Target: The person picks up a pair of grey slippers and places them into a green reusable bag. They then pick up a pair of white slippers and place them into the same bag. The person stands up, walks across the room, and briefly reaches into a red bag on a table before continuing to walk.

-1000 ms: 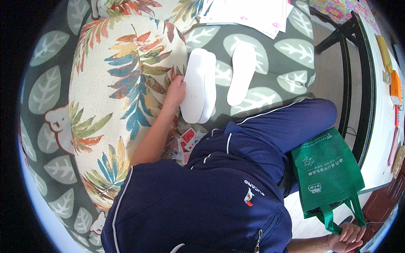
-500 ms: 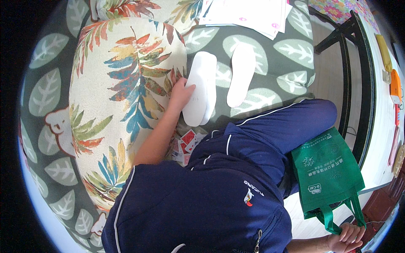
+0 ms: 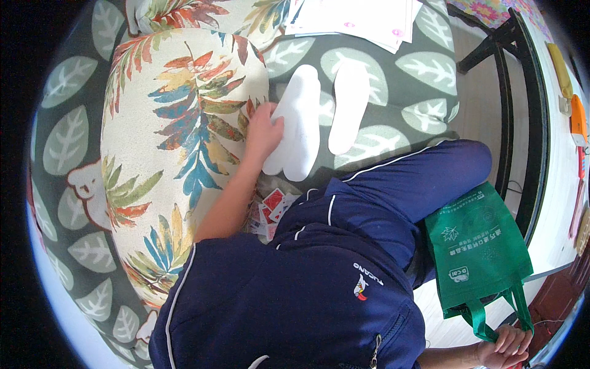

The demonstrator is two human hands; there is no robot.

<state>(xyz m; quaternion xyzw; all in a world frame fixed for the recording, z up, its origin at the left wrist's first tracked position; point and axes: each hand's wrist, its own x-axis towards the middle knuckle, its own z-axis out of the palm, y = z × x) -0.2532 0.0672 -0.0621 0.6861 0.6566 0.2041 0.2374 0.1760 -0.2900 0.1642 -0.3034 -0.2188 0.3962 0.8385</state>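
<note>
A pair of white shoe insoles (image 3: 303,126) overlaps on the leaf-patterned cover, their lower ends fanned apart. My left hand (image 3: 264,130) is closed on the left edge of this pair; its fingertips are partly hidden. To the right of them lies a single white insole (image 3: 349,107), flat and apart. At the lower right my right hand (image 3: 505,347) grips the handles of a green cloth bag (image 3: 479,246). The bag hangs beside my right knee with its handles toward me.
A patterned cushion (image 3: 184,123) fills the left side. Playing cards (image 3: 272,206) lie scattered by my lap. White papers (image 3: 353,21) rest at the far edge. On the right stands a white table (image 3: 547,184) with black legs, bearing an orange object (image 3: 578,126).
The two insoles at my left hand have fanned apart, one swinging right so their lower ends separate. My left hand has shifted very slightly. My right hand stays on the bag handles.
</note>
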